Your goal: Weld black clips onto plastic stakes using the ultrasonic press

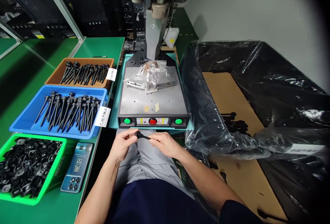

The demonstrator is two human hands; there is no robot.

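blue tray [28, 120] holds black rods [67, 107]

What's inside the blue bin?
The blue bin holds black stemmed parts, lying loosely together, thicker ends mostly toward the far side. Any lower parts, and the bin floor directly beneath them, are covered.

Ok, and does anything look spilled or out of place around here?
Possibly. A dark piece lies loose on the cardboard at lower right, apart from the pile in the plastic-lined box; it may have been dropped. The phone beside the green bin seems odd too.
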